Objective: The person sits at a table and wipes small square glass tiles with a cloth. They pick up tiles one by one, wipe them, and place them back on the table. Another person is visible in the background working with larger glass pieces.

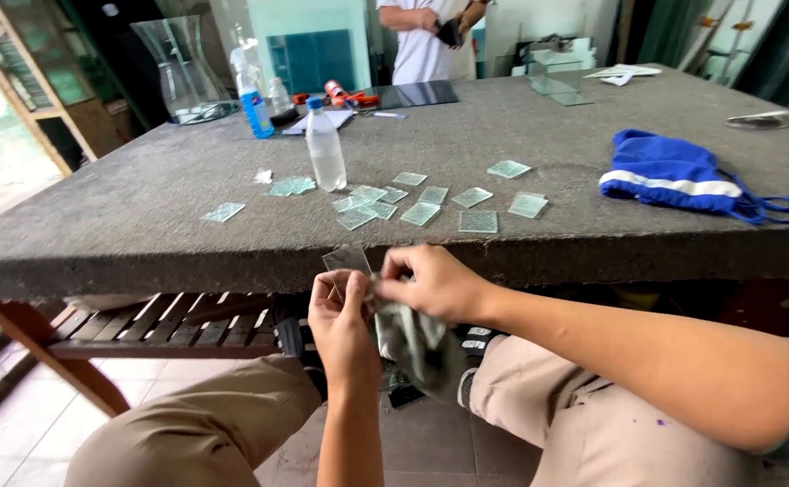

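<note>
I sit in front of a grey felt-covered table (pixel 169 225). My left hand (pixel 345 329) holds a small clear glass square (pixel 344 263) by its lower edge, upright above my knees. My right hand (pixel 431 281) pinches a grey cloth (pixel 417 343) against the glass. Several more small textured glass squares (pixel 422 214) lie scattered on the table's near half, just beyond my hands.
A clear plastic water bottle (pixel 325 149) stands among the squares. A blue and white fabric bag (pixel 674 176) lies at right. A blue spray bottle (pixel 252 99), glass vase (pixel 183 68) and glass sheets (pixel 557 77) sit at the far side, where another person (pixel 426 36) stands.
</note>
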